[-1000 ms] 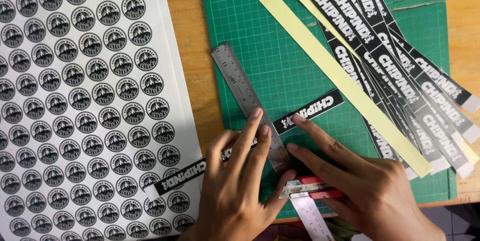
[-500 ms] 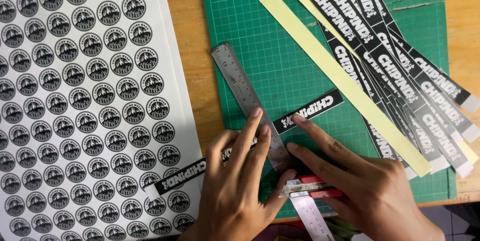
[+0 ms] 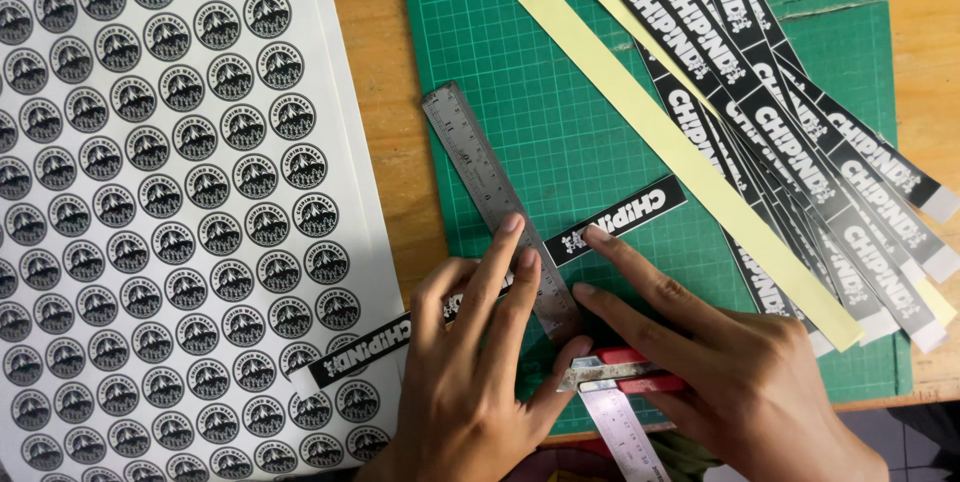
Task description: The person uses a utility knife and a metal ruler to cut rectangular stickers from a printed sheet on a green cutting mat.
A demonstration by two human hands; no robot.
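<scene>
Wooden table [image 3: 372,62]: white sheet of round stickers [image 3: 150,202] at left, green cutting mat [image 3: 520,72] right of it. Left hand [image 3: 470,372], fingers spread flat, presses steel ruler [image 3: 495,192] across black sticker strip [image 3: 560,247] near centre. Right hand [image 3: 730,372] grips red cutter [image 3: 625,370], forefinger on strip; cut strips [image 3: 800,122] fan out far right.

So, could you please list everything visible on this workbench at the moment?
sticker sheet: one, white with round black stickers, left.
cutting mat: one, green, centre on the wooden table.
steel ruler: one, silver, diagonal on the mat, across a label strip.
cut label strip: one, black with white print, crossing under the ruler.
label strip pile: many, black and white, fanned at right.
backing strip: one long, pale yellow, on the pile.
utility knife: one, red and silver.
left hand: presses the ruler.
right hand: holds the knife, forefinger on the strip.
</scene>
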